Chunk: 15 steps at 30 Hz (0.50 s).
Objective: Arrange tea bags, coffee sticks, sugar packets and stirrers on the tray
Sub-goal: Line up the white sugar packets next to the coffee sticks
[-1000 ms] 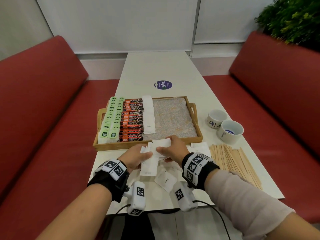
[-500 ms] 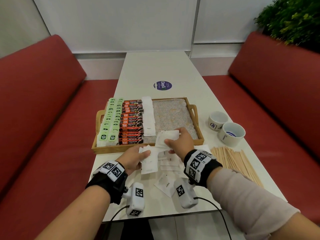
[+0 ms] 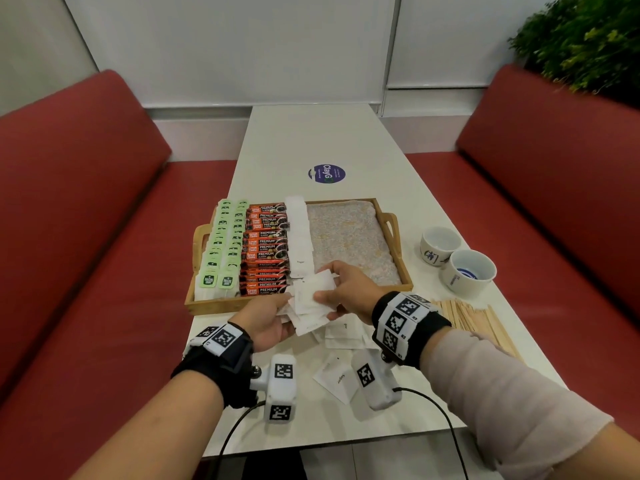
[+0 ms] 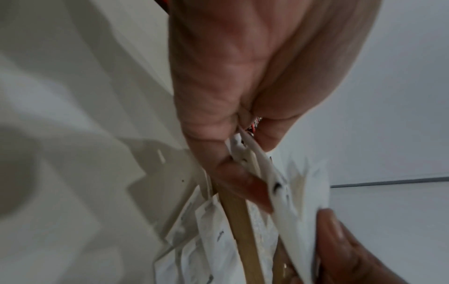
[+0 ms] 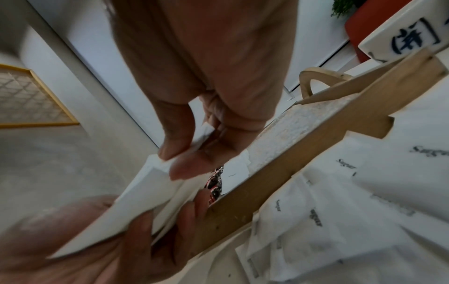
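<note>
Right hand (image 3: 349,289) grip pinched on one white sugar packet (image 3: 317,294), thumb on top, fingers under; left hand (image 3: 268,318) grip clamped on a fanned stack of sugar packets (image 3: 304,322) just below it, both above the near rim of the tray (image 3: 394,233). More sugar packets loose (image 3: 337,377) on the desk (image 3: 311,136) under the wrists. Tray holds tea bags (image 3: 221,251), coffee sticks (image 3: 265,247), one packet row (image 3: 299,233). Stirrers (image 3: 474,320) and two cups (image 3: 453,259) on the desk at right
</note>
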Motion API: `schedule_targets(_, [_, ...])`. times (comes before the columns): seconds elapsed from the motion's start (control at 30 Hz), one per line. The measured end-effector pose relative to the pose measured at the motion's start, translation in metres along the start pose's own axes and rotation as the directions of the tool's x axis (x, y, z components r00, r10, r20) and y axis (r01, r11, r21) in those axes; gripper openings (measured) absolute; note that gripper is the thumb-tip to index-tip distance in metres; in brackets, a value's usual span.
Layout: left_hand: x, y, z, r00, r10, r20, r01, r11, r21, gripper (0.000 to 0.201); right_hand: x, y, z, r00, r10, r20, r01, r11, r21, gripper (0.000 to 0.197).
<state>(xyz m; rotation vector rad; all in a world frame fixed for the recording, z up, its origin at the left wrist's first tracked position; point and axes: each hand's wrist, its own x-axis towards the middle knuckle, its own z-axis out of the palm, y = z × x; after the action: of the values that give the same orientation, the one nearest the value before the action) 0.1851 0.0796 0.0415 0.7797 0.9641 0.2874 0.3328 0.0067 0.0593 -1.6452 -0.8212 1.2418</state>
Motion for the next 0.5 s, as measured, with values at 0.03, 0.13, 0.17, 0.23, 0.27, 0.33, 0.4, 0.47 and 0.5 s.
schedule_targets(0.03, [-0.002,0.001,0.001,1.000,-0.011,0.011,0.011,1.000,-0.014,0.030,0.001,0.000,0.000,1.000,0.004,0.004,-0.004,1.000,-0.029,0.034])
schedule_targets(0.13, [-0.006,0.004,0.004,0.998,-0.045,0.053,0.046,0.999,-0.018,0.040,0.003,-0.003,-0.001,1.000,0.008,0.017,-0.006,0.995,-0.099,0.032])
schedule_targets(0.17, [-0.007,0.005,0.004,0.996,-0.056,0.063,0.058,0.998,-0.033,0.045,0.004,-0.004,-0.002,1.000,0.004,0.025,-0.001,0.993,-0.119,0.032])
schedule_targets(0.23, [-0.007,0.007,0.005,0.994,-0.070,0.090,0.076,0.995,-0.059,0.050,0.005,-0.008,-0.003,0.999,-0.008,0.040,0.014,0.987,-0.158,0.032])
schedule_targets(0.27, [-0.008,0.008,0.005,0.991,-0.078,0.109,0.085,0.994,-0.064,0.049,0.006,-0.010,-0.003,0.999,-0.015,0.050,0.024,0.984,-0.177,0.033])
schedule_targets(0.33, [-0.010,0.010,0.005,0.986,-0.101,0.133,0.110,0.992,-0.064,0.045,0.007,-0.014,-0.004,0.997,-0.027,0.071,0.042,0.976,-0.213,0.037])
schedule_targets(0.4, [-0.012,0.013,0.005,0.979,-0.131,0.158,0.142,0.988,-0.064,0.042,0.008,-0.017,-0.004,0.995,-0.040,0.093,0.062,0.967,-0.248,0.041])
schedule_targets(0.47, [-0.012,0.015,0.004,0.971,-0.147,0.189,0.166,0.982,-0.091,0.043,0.009,-0.020,-0.003,0.993,-0.050,0.105,0.077,0.959,-0.271,0.045])
schedule_targets(0.5, [-0.011,0.016,0.004,0.968,-0.150,0.201,0.174,0.979,-0.106,0.044,0.010,-0.021,-0.003,0.993,-0.052,0.102,0.079,0.957,-0.281,0.047])
